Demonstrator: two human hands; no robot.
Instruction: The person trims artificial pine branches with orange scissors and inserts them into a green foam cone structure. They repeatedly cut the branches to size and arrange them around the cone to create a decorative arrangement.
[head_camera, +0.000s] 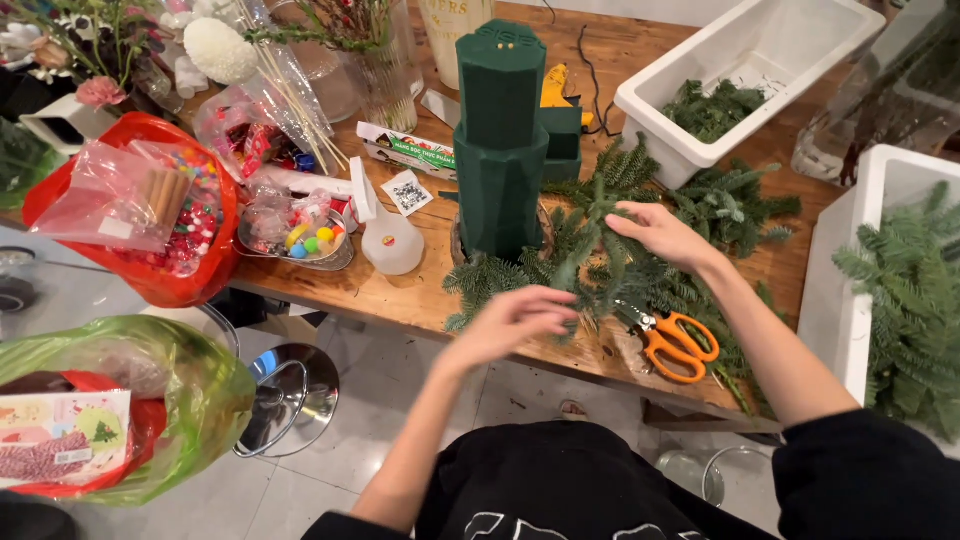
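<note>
A tall dark green floral foam tower (498, 140) stands on the wooden table (400, 295), ringed at its base by fir branches (600, 255). My left hand (512, 322) hovers over the near edge of the branches, fingers curled and blurred; whether it grips a sprig I cannot tell. My right hand (660, 235) lies flat on the greenery to the right of the tower, fingers spread. Orange-handled scissors (675, 345) rest on the table just below my right forearm.
A white tub (660, 110) with fir cuttings sits at the back right, another white box (850, 290) of branches at the right edge. Left of the tower: a white squeeze bottle (390, 240), a red bag (150, 215) of decorations, flower vases. A chrome stool (290, 395) stands below.
</note>
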